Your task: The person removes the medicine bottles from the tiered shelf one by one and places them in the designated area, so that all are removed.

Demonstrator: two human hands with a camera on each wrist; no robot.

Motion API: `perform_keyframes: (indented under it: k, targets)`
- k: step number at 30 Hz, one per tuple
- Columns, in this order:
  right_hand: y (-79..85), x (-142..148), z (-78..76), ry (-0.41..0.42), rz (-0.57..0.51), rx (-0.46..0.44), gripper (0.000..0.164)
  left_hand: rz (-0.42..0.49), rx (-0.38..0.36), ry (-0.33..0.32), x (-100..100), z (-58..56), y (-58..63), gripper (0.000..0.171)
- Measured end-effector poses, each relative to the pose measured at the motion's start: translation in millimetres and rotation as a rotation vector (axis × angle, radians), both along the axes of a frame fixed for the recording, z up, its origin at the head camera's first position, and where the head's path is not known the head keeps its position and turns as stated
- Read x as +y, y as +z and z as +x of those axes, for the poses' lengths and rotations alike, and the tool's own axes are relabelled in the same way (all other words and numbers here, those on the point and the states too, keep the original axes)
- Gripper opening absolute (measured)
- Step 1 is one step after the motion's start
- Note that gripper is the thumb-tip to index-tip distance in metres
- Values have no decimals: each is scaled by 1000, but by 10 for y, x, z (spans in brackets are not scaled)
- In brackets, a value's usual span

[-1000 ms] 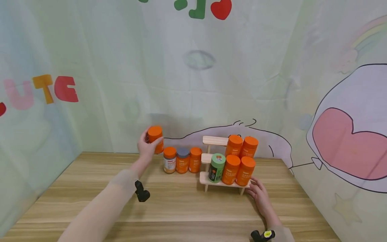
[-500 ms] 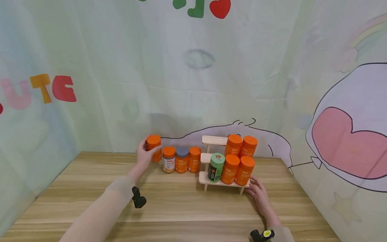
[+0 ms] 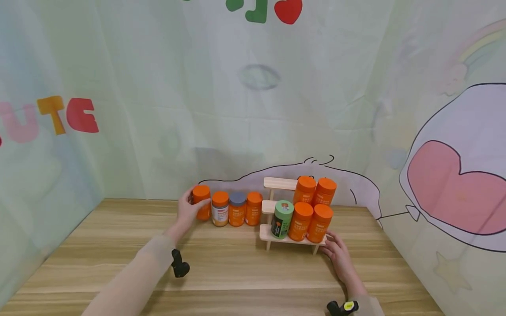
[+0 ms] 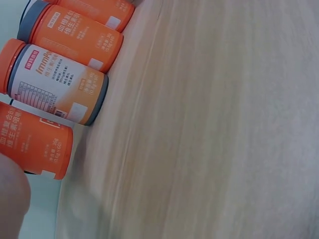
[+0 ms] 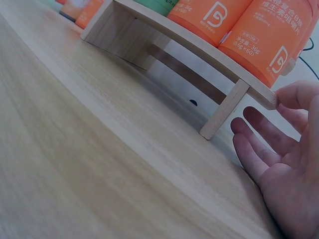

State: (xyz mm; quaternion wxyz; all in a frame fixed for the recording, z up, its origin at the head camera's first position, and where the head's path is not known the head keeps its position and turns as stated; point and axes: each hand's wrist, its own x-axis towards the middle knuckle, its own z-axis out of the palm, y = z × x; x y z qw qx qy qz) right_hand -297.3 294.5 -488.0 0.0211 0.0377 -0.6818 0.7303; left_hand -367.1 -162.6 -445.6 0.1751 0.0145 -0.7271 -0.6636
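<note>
- Currently, a person's left hand point(image 3: 188, 211) grips an orange jar point(image 3: 204, 212), thumb and fingers curled round its sides, at the left end of a row toward the back of the table point(image 3: 237, 272).
- The orange jar is upright; whether its base touches the table cannot be told from these angles.
- Just beside it, to its right, stand a white-labelled jar point(image 3: 220, 213), a grey-capped jar point(image 3: 237, 215) and an orange-capped jar point(image 3: 253, 214), all upright.
- Across the table, the right hand point(image 3: 340, 255) touches the right end of the lowest tier of a wooden rack point(image 3: 280, 183), its fingers loosely bent and apart, with no jar in them.
- On that tier, a green jar point(image 3: 282, 219) stands left of a front pair of orange jars point(image 3: 301, 223); a rear pair of orange jars point(image 3: 305, 192) stands higher up behind them.
- Pale sleeves point(image 3: 128, 276) cover both forearms.
- Behind the scene hangs a pale backdrop point(image 3: 158, 153) printed with colourful letters and a red heart point(image 3: 288, 11).
</note>
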Motion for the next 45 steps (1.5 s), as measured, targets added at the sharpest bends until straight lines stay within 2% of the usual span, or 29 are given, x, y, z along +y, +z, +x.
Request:
perform_keyframes:
  k: [4, 7, 12, 14, 32, 40, 45]
  targets:
    - [-1, 5, -1, -6, 0, -6, 27, -7, 7, -5, 16, 11, -25, 71]
    - [-2, 9, -13, -8, -7, -3, 26, -19, 47, 16, 23, 18, -63, 72]
    - [-11, 10, -29, -7, -23, 6, 24, -27, 3, 10, 9, 11, -79, 71]
    - [-11, 6, -28, -7, -29, 10, 24, -33, -46, -12, 0, 11, -73, 71]
    - [-12, -2, -15, 8, -24, 26, 25, -55, -78, -47, -19, -13, -136, 75]
    - [-16, -5, -11, 13, -19, 39, 26, -53, -88, -57, -14, 17, -109, 94]
    - [-14, -5, -11, 6, -12, 31, 26, -29, -40, -36, 41, 47, -50, 97]
